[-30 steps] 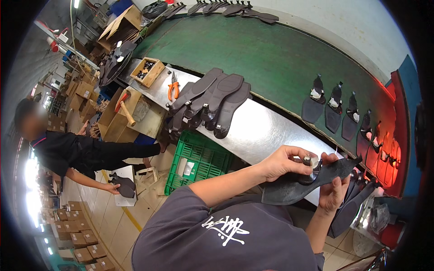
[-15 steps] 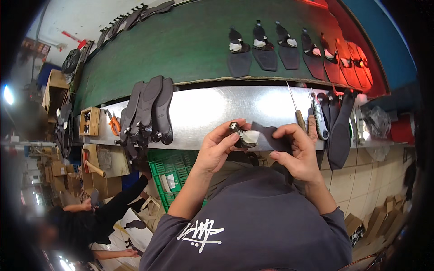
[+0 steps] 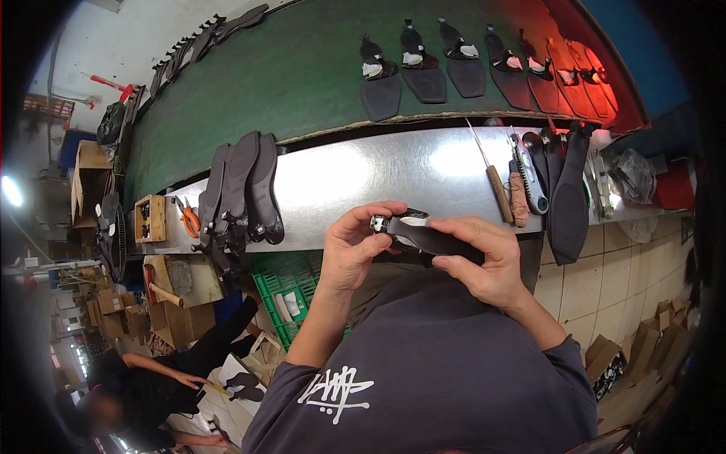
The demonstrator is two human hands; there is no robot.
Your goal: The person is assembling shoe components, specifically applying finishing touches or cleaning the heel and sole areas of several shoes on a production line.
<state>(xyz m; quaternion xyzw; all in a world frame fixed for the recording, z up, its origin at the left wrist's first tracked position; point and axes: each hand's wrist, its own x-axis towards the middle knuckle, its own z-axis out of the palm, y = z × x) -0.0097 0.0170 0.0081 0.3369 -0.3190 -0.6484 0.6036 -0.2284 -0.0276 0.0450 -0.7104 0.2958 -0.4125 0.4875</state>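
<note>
Both my hands hold one black shoe sole with a small metal buckle at its left end, just in front of the metal bench edge. My left hand pinches the buckle end between thumb and fingers. My right hand wraps around the sole's right part from below. A stack of black soles lies on the steel worktop to the left.
Several black soles sit on the green conveyor belt behind. Hand tools and a long black sole lie at right. A green crate stands below the bench. A seated person works at lower left among cardboard boxes.
My head has swung so the bench now lies level across the view. The sole has stayed in both hands and moved slightly left, nearer my body.
</note>
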